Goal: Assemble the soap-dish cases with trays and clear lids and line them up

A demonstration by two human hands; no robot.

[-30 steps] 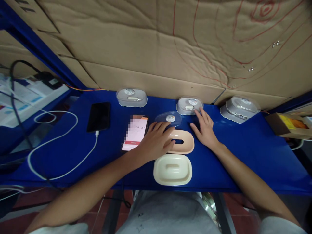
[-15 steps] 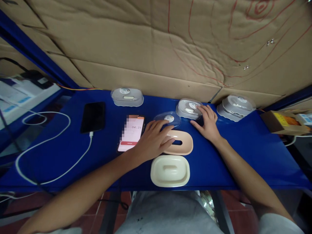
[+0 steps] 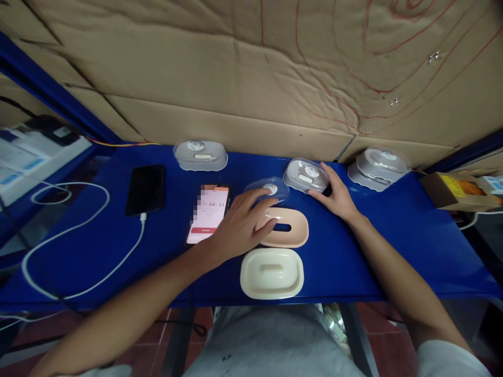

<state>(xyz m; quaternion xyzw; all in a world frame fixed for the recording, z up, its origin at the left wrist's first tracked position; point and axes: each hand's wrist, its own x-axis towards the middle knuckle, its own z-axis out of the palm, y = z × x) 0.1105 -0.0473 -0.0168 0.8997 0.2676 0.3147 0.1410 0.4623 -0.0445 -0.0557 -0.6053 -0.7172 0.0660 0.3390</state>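
My right hand [image 3: 338,195] grips the right end of a grey oval container with a clear lid [image 3: 299,178], thumb at the front and fingers behind. A round white sticker is on that lid. My left hand [image 3: 249,219] is open, its fingers spread over a loose clear plastic lid [image 3: 251,186] and the left end of a peach oval piece with a slot [image 3: 296,236]. Whether those fingertips touch the clear lid I cannot tell. Directly in front of the peach piece lies a cream oval dish [image 3: 271,288] with a raised bar in its middle.
Another lidded grey container [image 3: 208,163] stands at the back left, and stacked ones [image 3: 375,170] at the back right. A lit phone [image 3: 202,214] lies beside my left hand, with a dark phone on a white cable [image 3: 144,189] further left. A cardboard box [image 3: 440,196] sits far right.
My right hand has gone from resting on the container's lid to gripping its right end, and the container has turned slightly. My left hand stays almost in place. The view has shifted a little.
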